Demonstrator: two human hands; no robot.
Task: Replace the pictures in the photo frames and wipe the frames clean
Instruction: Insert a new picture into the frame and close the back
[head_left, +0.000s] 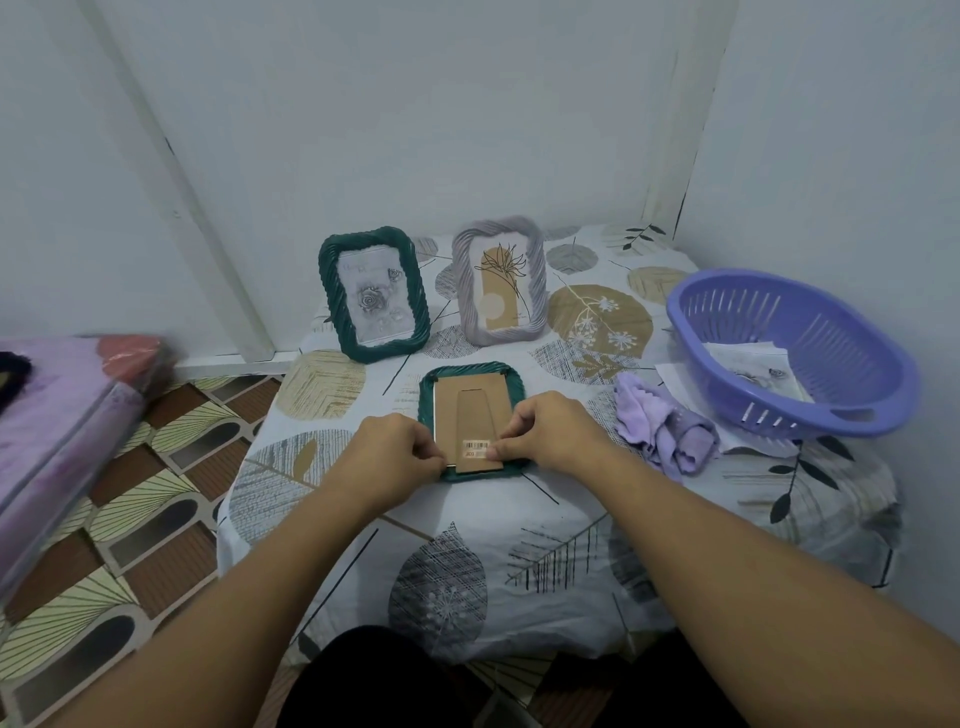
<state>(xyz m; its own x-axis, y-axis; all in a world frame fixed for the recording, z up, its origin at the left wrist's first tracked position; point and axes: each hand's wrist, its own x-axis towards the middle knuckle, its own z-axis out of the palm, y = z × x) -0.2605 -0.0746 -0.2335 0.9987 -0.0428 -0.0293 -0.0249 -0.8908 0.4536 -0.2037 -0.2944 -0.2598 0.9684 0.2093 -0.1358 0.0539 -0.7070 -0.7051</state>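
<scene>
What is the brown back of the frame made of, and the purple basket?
The back looks like matte cardboard: flat, plain brown, with a cut stand flap and a barcode sticker. The basket looks like smooth moulded plastic: one even purple colour, slightly shiny, with neat slots in its wall.

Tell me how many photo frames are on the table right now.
3. A dark green frame stands back left, a lilac frame stands beside it, and another green frame lies face down at the centre, both hands working at its near edge. None looks hidden.
</scene>
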